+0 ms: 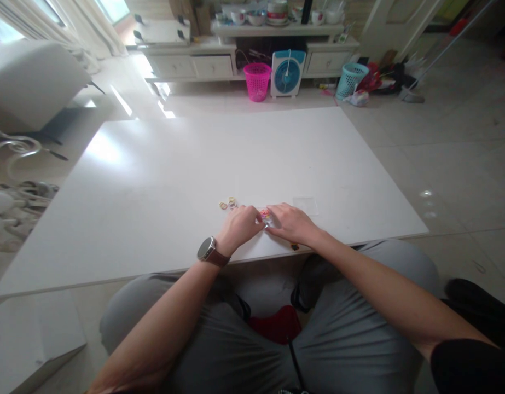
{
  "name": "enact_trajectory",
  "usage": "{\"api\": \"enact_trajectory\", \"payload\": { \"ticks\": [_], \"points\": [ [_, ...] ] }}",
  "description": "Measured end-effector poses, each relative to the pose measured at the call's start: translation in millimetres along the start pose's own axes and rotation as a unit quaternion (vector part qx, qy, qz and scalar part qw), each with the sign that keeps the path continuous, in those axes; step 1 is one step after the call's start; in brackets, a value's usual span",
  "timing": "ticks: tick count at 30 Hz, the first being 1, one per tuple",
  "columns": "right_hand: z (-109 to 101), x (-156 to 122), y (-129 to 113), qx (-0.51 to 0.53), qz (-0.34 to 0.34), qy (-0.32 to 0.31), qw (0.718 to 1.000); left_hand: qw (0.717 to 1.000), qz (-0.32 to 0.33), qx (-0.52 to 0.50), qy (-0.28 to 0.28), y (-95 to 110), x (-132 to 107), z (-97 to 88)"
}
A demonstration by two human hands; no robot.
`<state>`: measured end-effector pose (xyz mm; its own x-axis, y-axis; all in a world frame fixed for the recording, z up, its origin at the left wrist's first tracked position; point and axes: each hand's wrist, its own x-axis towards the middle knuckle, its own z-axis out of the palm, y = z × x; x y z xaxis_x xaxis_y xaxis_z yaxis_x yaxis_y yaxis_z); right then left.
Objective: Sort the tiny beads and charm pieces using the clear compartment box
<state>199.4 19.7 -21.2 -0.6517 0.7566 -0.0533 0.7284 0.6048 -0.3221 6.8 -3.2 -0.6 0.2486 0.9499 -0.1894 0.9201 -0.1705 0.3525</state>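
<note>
Between my two hands, near the front edge of the white table, is a small clear pack with pink, red and yellow bits showing. My right hand curls around its right side, thumb toward me. From the left, my left hand has its fingertips pinched at the pack's near left edge; exactly what they grip is partly hidden. Just beyond the left hand lie several small pale, yellowish rings. A clear flat square piece rests beyond the right hand.
A small dark-and-orange item sits at the table edge under my right wrist. Past the table stand a pink basket, a blue-and-white box fan and a light-blue basket, before a white cabinet.
</note>
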Motion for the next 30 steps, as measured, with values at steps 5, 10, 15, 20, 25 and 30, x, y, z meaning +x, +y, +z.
{"api": "enact_trajectory", "payload": {
  "ticks": [5,10,15,20,25,30],
  "points": [
    [0.5,-0.1,-0.8,0.0,-0.003,0.008,1.0,0.999,-0.005,-0.018,-0.039,-1.0,2.5,0.1],
    [0.4,0.2,-1.2,0.006,-0.006,0.008,1.0,0.999,-0.035,-0.024,-0.031,1.2,7.3,2.4],
    [1.6,-0.4,0.6,0.008,-0.006,0.009,1.0,0.999,-0.037,-0.023,-0.025,3.0,12.1,5.6],
    [2.4,-0.6,2.7,0.007,-0.012,0.009,1.0,0.999,-0.026,-0.025,-0.018,3.9,10.6,3.8],
    [1.9,-0.9,2.9,0.005,-0.013,0.011,1.0,0.998,-0.004,-0.064,0.004,0.7,7.9,-4.7],
    [1.6,-1.4,3.0,0.004,-0.01,0.008,1.0,0.996,-0.005,-0.088,0.006,-9.2,8.3,-14.8]
  ]
}}
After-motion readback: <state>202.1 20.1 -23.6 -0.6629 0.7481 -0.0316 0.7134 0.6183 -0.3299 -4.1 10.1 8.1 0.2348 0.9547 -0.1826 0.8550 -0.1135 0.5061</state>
